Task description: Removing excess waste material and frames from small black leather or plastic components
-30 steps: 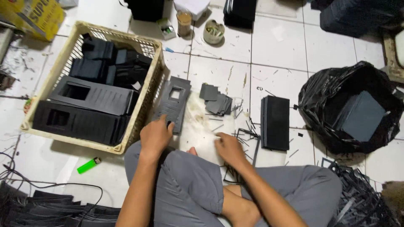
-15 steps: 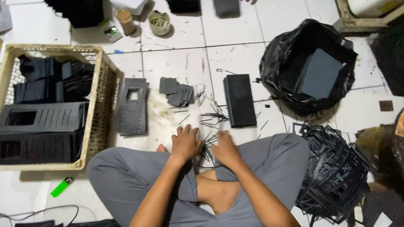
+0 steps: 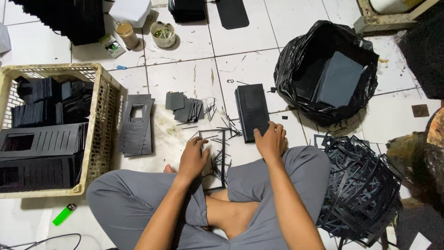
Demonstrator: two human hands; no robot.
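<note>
I sit cross-legged on a white tiled floor. My right hand [image 3: 272, 140] rests on the near end of a flat stack of black rectangular sheets [image 3: 251, 110], fingers curled over its edge. My left hand [image 3: 193, 156] lies fingers spread on the floor, touching a thin black frame strip [image 3: 223, 157] among loose black offcuts [image 3: 217, 139]. Left of it lies a stack of black panels with a square window cut out [image 3: 136, 125]. A small pile of black squares [image 3: 184, 107] sits beyond the offcuts.
A beige plastic crate [image 3: 102, 118] at the left holds stacked black panels. A black rubbish bag [image 3: 296, 78] with dark sheets sits at the upper right. A heap of black frame strips [image 3: 360, 185] is by my right knee. A green lighter [image 3: 64, 214], a glass [image 3: 125, 33] and a cup [image 3: 163, 34] also stand about.
My view swung right, then back left and closer. My left hand left the windowed panels for the offcuts; my right hand reached forward onto the stack of black sheets.
</note>
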